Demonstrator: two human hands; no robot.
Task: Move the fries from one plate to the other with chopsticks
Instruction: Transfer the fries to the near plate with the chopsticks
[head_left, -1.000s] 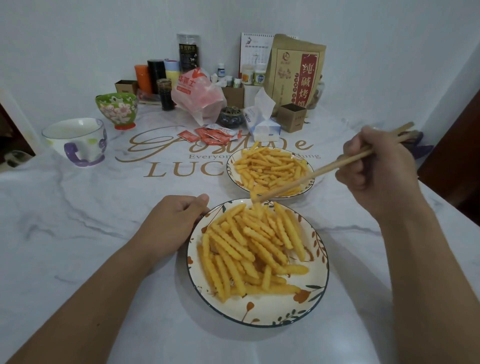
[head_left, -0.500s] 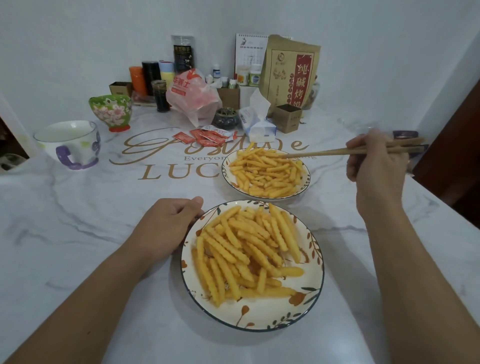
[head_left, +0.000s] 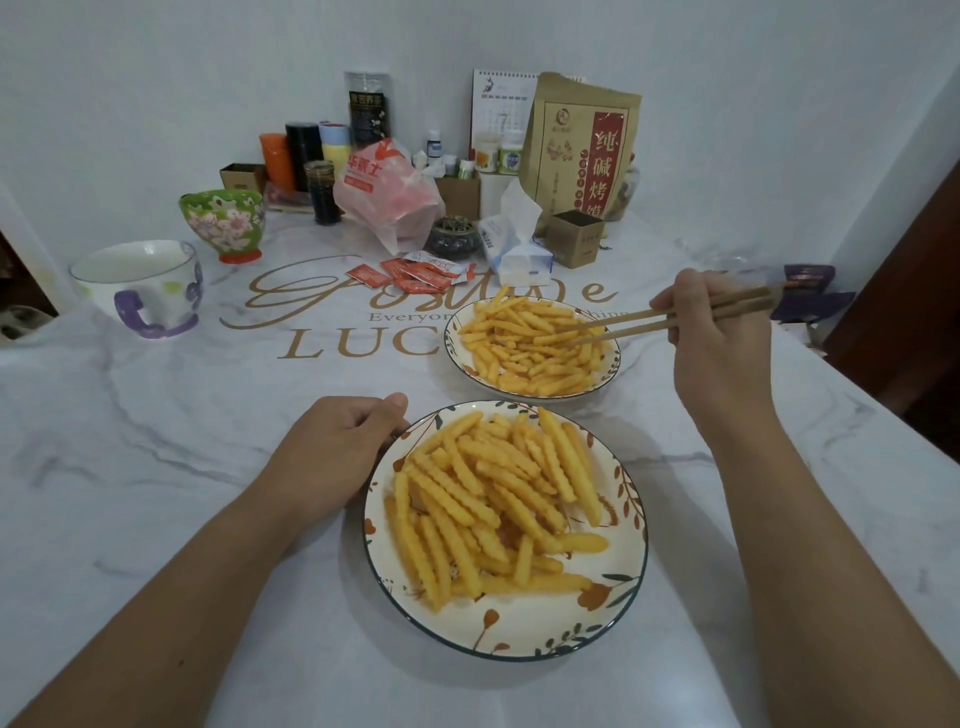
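Two floral plates hold crinkle-cut fries. The near plate (head_left: 519, 631) sits in front of me with a big heap of fries (head_left: 493, 499). The far plate (head_left: 457, 358) lies just behind it with its own fries (head_left: 524, 348). My right hand (head_left: 717, 338) grips a pair of wooden chopsticks (head_left: 644, 325), whose tips point left and reach into the fries at the far plate's right side. Whether the tips pinch a fry I cannot tell. My left hand (head_left: 337, 447) rests curled against the near plate's left rim.
A white mug with a purple handle (head_left: 140, 286) and a green floral bowl (head_left: 223, 221) stand at the left. Sauce packets (head_left: 415, 273), a tissue pack (head_left: 514, 244), a pink bag (head_left: 387, 195), boxes and bottles crowd the back. The table's right edge (head_left: 883, 415) is close.
My right hand lifted the chopsticks from the gap between the plates, swung them level, then lowered their tips into the far plate's fries. The left hand stayed at the near plate.
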